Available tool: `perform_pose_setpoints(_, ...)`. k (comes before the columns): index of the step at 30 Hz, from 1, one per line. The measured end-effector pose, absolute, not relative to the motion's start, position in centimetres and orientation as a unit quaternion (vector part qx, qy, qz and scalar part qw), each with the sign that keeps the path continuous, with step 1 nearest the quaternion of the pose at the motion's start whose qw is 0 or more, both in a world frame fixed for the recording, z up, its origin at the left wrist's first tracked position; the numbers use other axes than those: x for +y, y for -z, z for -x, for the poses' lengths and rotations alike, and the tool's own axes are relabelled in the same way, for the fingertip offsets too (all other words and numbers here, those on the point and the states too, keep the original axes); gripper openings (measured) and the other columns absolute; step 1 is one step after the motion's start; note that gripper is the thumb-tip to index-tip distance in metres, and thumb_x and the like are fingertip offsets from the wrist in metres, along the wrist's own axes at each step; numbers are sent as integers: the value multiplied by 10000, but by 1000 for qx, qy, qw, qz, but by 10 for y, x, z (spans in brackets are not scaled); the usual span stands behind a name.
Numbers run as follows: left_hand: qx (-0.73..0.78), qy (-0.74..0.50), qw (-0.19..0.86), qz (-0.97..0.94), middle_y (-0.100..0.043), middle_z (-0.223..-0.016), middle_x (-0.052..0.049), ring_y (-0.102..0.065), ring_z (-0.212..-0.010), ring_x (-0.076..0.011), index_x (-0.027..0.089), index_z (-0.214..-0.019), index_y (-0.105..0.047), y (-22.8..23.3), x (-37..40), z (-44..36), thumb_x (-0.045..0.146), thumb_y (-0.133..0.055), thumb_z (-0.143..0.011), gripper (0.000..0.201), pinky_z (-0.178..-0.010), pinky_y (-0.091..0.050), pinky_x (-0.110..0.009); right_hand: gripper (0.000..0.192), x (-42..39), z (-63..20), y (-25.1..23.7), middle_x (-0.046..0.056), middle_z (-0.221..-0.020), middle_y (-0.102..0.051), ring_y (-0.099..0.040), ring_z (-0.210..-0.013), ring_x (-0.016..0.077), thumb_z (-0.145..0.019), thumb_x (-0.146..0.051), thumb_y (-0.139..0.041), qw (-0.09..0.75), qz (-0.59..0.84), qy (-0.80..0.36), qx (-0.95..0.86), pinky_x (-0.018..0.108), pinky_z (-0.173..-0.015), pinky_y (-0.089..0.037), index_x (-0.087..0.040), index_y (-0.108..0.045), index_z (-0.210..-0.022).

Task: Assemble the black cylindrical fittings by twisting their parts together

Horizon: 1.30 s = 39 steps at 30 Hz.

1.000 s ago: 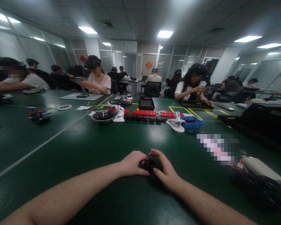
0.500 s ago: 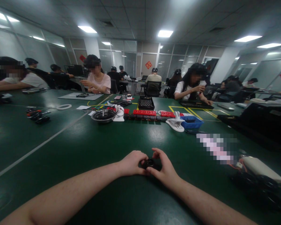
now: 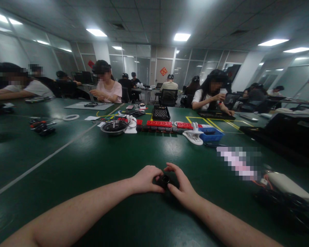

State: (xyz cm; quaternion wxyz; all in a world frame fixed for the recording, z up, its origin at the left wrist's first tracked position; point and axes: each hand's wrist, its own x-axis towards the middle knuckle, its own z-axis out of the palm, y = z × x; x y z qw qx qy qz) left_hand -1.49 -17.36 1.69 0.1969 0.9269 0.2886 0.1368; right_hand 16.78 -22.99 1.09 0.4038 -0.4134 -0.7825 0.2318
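Observation:
A small black part with a round ring-shaped opening (image 3: 166, 179) is held low over the green table, between my two hands. My left hand (image 3: 147, 180) grips it from the left, thumb along the near side and fingers curled behind. From the right, my right hand (image 3: 181, 185) curves around it, thumb against its near right side and index finger arched above the far side. The part's exact kind cannot be made out, since fingers and shadow cover much of it.
Across the green table (image 3: 103, 206) stand a round dish (image 3: 114, 127), red strips (image 3: 159, 124), white clamps (image 3: 194, 134), a blue bin (image 3: 211, 133) and a black tray (image 3: 160, 113). Black items and a beige pouch (image 3: 288, 185) lie at right. Several people sit beyond.
My right thumb has shifted slightly right along the black part, showing more of its ring. My left hand stays almost still.

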Motion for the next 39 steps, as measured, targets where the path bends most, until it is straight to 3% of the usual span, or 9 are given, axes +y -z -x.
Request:
perform_pose_setpoints(8, 293, -132, 195, -927, -518, -701, 24, -493, -668, -142, 169, -716, -500, -15, -173, 14, 439, -651, -652, 316, -610, -328, -225, 506, -228, -167, -6, 68, -1025, -511, -504, -967, 205, -730, -261, -565, 402, 448, -215, -769, 376, -868, -404, -203, -358, -1188)
perform_pose_setpoints(17, 286, -138, 191, -929, -518, -701, 23, -483, -655, -137, 168, -738, -507, -12, -172, 14, 444, -626, -675, 307, -613, -334, -228, 631, -225, -165, 0, 54, -979, -505, -508, -917, 206, -650, -242, -641, 396, 477, -210, -756, 387, -840, -408, -201, -337, -1202)
perform_pose_setpoints(25, 280, -144, 193, -929, -507, -700, 21, -481, -661, -136, 161, -715, -492, -14, -171, 14, 488, -643, -655, 365, -599, -330, -220, 667, -231, -167, -13, 69, -1100, -523, -506, -1022, 205, -687, -114, -447, 397, 357, -269, -801, 422, -928, -354, -214, -203, -1299)
perform_pose_setpoints(32, 290, -136, 215, -923, -525, -713, 27, -492, -659, -131, 166, -742, -519, -17, -174, 15, 453, -660, -646, 333, -625, -342, -224, 554, -230, -166, -9, 79, -1054, -496, -487, -992, 220, -724, -218, -535, 417, 441, -205, -768, 407, -886, -388, -205, -308, -1229)
perform_pose_setpoints(39, 291, -136, 198, -926, -521, -698, 20, -497, -652, -138, 163, -710, -505, -15, -173, 14, 460, -623, -671, 322, -620, -348, -229, 577, -228, -165, -7, 62, -985, -493, -495, -919, 218, -682, -253, -610, 406, 466, -188, -763, 392, -833, -412, -206, -350, -1195)
